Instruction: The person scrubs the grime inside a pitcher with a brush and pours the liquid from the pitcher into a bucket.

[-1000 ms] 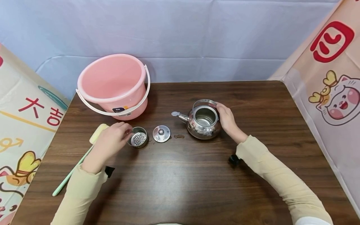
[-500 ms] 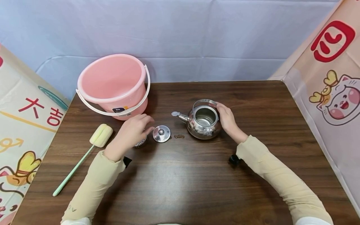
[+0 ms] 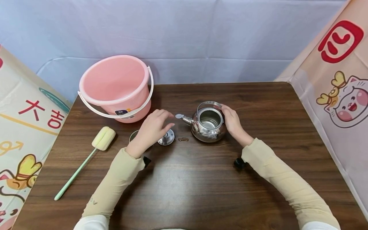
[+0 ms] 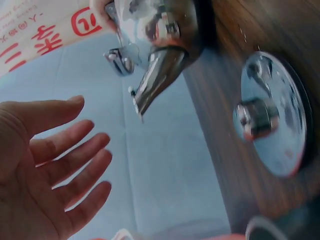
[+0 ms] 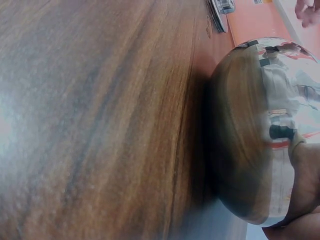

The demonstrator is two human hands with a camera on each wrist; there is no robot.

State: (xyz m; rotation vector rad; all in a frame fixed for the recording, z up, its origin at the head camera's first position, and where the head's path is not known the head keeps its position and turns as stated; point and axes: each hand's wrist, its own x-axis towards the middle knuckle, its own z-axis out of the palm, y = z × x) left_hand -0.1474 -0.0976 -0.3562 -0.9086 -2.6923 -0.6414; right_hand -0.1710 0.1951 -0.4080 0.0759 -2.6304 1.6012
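A shiny metal teapot [image 3: 209, 125] stands upright and lidless, with its spout toward the left. My right hand [image 3: 231, 121] holds its right side by the handle's base; in the right wrist view the thumb lies against the polished body. Just left of the spout, my left hand [image 3: 153, 127] hovers with fingers apart and nothing in them. Below that hand lies the round knobbed lid [image 3: 167, 140], partly covered in the head view. The left wrist view shows the lid [image 4: 280, 115] whole. A metal strainer cup [image 3: 132, 135] is mostly hidden behind the left hand.
A pink bucket [image 3: 138, 107] with a white handle stands at the back left. In front of it lies a yellow sponge brush [image 3: 103, 138] with a green stick. A small wet spot [image 3: 183, 139] is on the wooden table [image 3: 195, 185] between lid and teapot.
My left hand has moved right, from beside the strainer cup, over the lid, to near the spout. The sponge brush has come into full view. My right hand and the teapot stay put.
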